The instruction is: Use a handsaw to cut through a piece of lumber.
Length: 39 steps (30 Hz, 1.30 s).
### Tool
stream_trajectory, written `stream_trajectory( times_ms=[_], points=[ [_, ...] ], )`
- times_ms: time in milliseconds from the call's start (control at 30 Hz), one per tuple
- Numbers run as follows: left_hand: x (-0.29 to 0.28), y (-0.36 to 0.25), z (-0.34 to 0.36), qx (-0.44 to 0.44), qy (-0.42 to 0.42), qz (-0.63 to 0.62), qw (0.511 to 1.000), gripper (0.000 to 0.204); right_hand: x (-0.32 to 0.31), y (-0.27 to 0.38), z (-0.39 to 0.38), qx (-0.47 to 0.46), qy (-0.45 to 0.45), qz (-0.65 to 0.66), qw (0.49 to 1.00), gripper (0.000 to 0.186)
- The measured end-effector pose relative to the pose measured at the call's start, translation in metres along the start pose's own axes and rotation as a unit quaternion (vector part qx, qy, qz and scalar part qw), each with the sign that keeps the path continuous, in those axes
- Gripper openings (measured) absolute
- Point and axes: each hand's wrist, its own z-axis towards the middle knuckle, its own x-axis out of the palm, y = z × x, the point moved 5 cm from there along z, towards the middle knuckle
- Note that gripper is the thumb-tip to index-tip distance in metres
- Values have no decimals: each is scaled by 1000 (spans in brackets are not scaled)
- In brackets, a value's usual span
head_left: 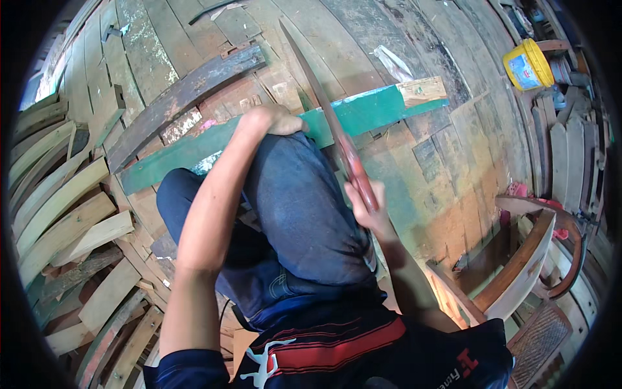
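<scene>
A long green-painted wooden board [369,111] lies across in front of me, with a bare wood patch near its right end. My left hand [277,120] is closed and presses down on the board, beside my raised knee; its fingertips are partly hidden. In my right hand [369,206] is a handsaw [319,91], gripped by its reddish-brown wooden handle. The saw's narrow blade crosses over the board just right of my left hand and points away from me. Whether its teeth are in the wood cannot be made out.
A dark curved timber [188,97] lies beyond the board. Stacked wood pieces [71,227] crowd the left side. To the right are a yellow bucket [528,65] and a wooden frame [512,272]. A crumpled plastic bag [392,63] lies on the plank floor [447,188].
</scene>
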Motion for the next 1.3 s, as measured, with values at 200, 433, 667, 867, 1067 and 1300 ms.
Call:
stream_trajectory(
  times_ms=[200, 433, 667, 867, 1067, 1300],
  points=[
    [-1, 9, 3, 12, -42, 5, 999, 82, -49, -57, -144, 53, -44, -66, 995, 34],
    [-3, 13, 7, 8, -22, 13, 1000, 83, 0, -6, -14, 31, 15, -15, 999, 7],
    [-6, 10, -13, -9, -10, -23, 1000, 85, -40, 76, -88, -95, 39, -102, 989, 45],
    [1, 0, -3, 3, -14, 12, 1000, 84, -14, 27, -40, -108, 21, -118, 987, 24],
    [1, 15, 9, 13, -23, -10, 1000, 79, -19, 28, -53, -3, 3, -48, 999, 14],
    [-7, 4, -4, 1, -32, -6, 999, 67, -13, 10, -67, -121, -13, -107, 987, 42]
  ],
)
